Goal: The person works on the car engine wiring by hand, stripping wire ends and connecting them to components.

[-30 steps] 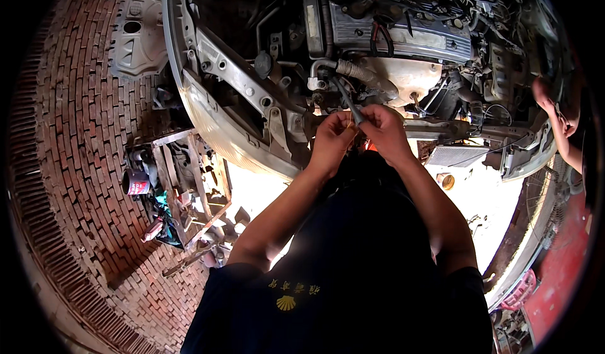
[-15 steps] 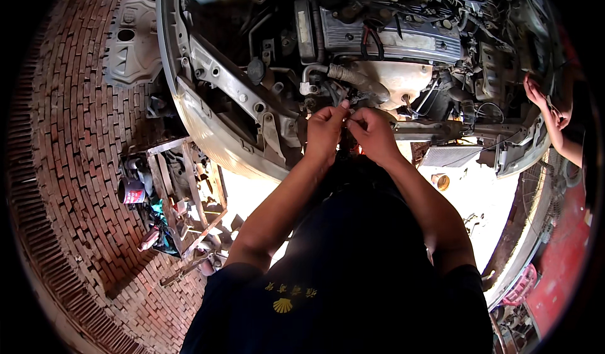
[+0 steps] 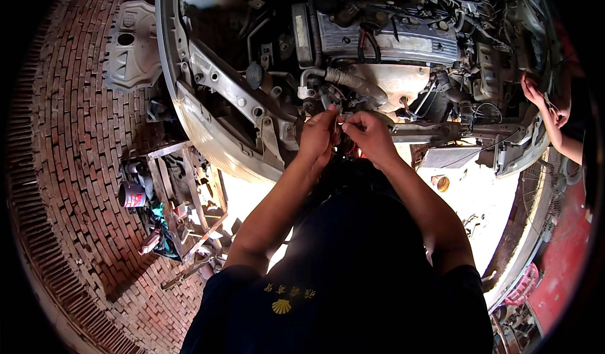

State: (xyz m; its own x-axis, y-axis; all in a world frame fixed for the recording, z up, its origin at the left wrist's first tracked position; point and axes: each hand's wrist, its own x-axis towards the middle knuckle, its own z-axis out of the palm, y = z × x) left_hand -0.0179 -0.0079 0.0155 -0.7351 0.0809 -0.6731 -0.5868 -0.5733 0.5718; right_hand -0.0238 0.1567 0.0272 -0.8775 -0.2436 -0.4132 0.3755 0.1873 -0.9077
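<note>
At the front of an open engine bay, both my hands work close together below a corrugated hose [image 3: 353,82]. My left hand [image 3: 316,140] is closed, thumb raised, on something small and dark that I cannot make out. Just right of it, my right hand [image 3: 370,138] has thumb and forefinger pinched by the same spot; what they grip is too small to name. A red item [image 3: 350,149] shows in shadow under them. The metal crossmember [image 3: 242,102] runs to the left of my hands, and the engine cover [image 3: 384,39] lies beyond.
Another person's hands [image 3: 537,99] are at the bay's right edge, near a wire fan guard [image 3: 539,203]. On the left are a brick floor [image 3: 82,165], a metal panel [image 3: 130,45], a cluttered rack [image 3: 189,196] and a dark can [image 3: 131,194]. A radiator [image 3: 449,157] sits right of me.
My hands have shifted left relative to the hose. The grey elongated piece seen between them earlier is now mostly hidden. The other person's hand has risen slightly, and the view has shifted a little.
</note>
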